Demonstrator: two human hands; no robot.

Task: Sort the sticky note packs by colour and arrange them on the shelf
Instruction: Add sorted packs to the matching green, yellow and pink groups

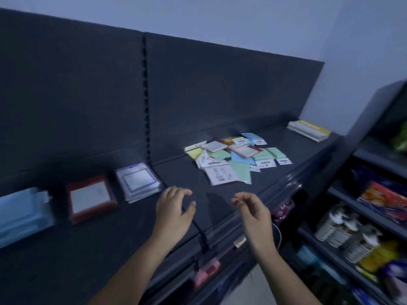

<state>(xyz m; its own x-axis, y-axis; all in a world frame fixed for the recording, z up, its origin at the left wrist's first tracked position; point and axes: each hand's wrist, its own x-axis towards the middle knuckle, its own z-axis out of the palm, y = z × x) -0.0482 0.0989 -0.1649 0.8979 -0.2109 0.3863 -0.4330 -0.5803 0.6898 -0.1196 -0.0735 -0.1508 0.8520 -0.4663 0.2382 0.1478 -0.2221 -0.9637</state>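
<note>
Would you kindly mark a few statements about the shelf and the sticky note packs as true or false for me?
1. The left hand and the right hand hold nothing. True.
2. The purple stack lies between the red stack and the mixed pile. True.
3. The mixed pile holds only green packs. False: blue, yellow and red packs lie in it too.
4. A yellow stack sits at the far right of the shelf. True.
5. The blue stack lies right of the yellow stack. False: it lies at the far left.

Paper packs (236, 157) lie in glossy clear plastic wrap. The dark shelf (286, 155) looks like smooth, faintly sheened metal.
</note>
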